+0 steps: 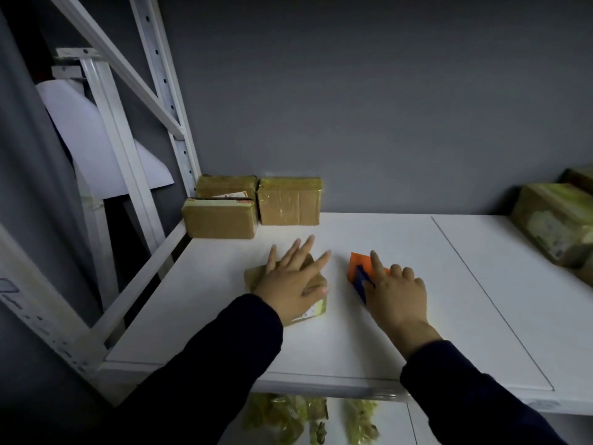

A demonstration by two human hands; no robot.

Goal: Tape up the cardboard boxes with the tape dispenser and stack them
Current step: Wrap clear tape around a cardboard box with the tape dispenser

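Cardboard box lies under flat, spread fingers of the left hand; the right hand grips the tape dispenser.

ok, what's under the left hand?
A small cardboard box on the white shelf; the left hand lies flat on it, fingers spread. A label shows at its near end. Most of its top is covered, so the seam cannot be seen.

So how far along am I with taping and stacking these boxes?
Done, it seems: three taped boxes grouped at the back of the shelf. In hand: your left hand presses flat on a small box while your right hand grips the tape dispenser beside it. Left: taping this box, stacking it, and probably the boxes at the right edge.
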